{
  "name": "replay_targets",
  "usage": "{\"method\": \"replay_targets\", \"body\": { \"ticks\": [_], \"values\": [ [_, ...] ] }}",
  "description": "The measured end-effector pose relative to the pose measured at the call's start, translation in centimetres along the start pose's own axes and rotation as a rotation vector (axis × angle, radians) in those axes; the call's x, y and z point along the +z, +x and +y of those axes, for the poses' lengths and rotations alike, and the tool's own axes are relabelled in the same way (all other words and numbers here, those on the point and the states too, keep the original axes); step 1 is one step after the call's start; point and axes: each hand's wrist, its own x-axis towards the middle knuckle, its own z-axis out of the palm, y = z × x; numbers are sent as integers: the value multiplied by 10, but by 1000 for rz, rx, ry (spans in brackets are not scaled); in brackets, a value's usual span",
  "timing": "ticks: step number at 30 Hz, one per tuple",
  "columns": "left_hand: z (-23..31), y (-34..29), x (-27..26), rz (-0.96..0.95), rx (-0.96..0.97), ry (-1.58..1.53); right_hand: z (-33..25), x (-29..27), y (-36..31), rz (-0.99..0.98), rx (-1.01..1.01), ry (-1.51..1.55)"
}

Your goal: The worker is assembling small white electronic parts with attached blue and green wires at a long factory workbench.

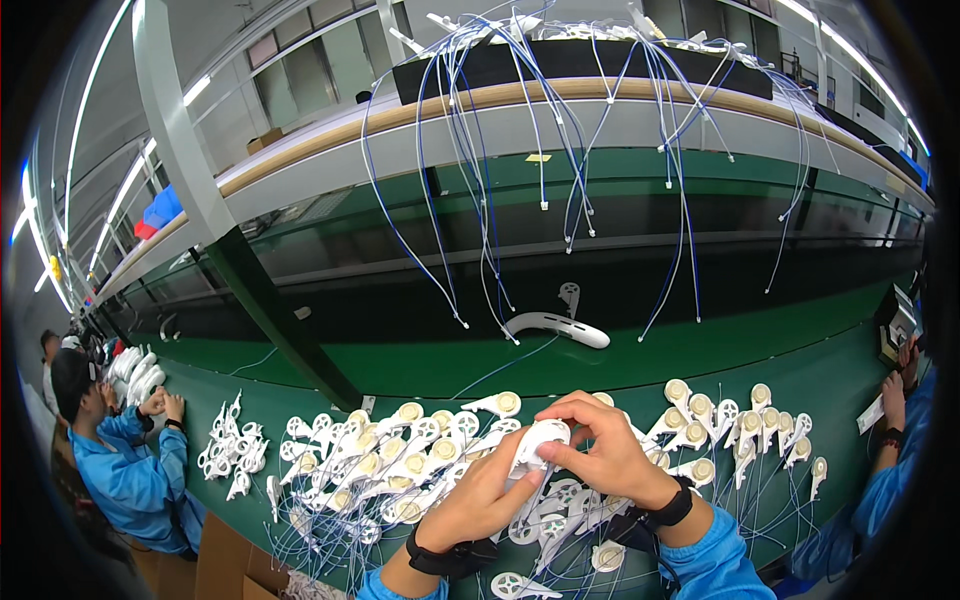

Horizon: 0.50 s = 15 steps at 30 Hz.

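Observation:
My left hand (pixel 480 500) and my right hand (pixel 607 452) meet over the bench, both closed on one white plastic part (pixel 541 438) with a rounded head. The right thumb presses on its face, while the left fingers wrap its lower side and hide much of it. Beneath and around my hands lies a heap of similar white plastic parts (pixel 410 465), many with cream round discs and thin blue and white wires. Close below my wrists are a loose part with a spoked round end (pixel 515 586) and a cream disc part (pixel 607 556).
More wired parts (pixel 750 425) spread to the right; bare white frames (pixel 232 450) are piled left. A curved white piece (pixel 556 328) lies farther back. Cables (pixel 480 200) hang from the shelf (pixel 600 125) above. A green post (pixel 285 320) stands left. People in blue work at both sides.

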Motion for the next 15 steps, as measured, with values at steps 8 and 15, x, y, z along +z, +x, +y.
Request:
{"method": "replay_targets", "body": {
  "ticks": [8,15],
  "values": [
    [1,-1,0,14,-102,-88,5,1,-1,5,4,31],
    [1,-3,-1,43,-66,-77,2,1,-2,8,-55,-32]
  ]
}}
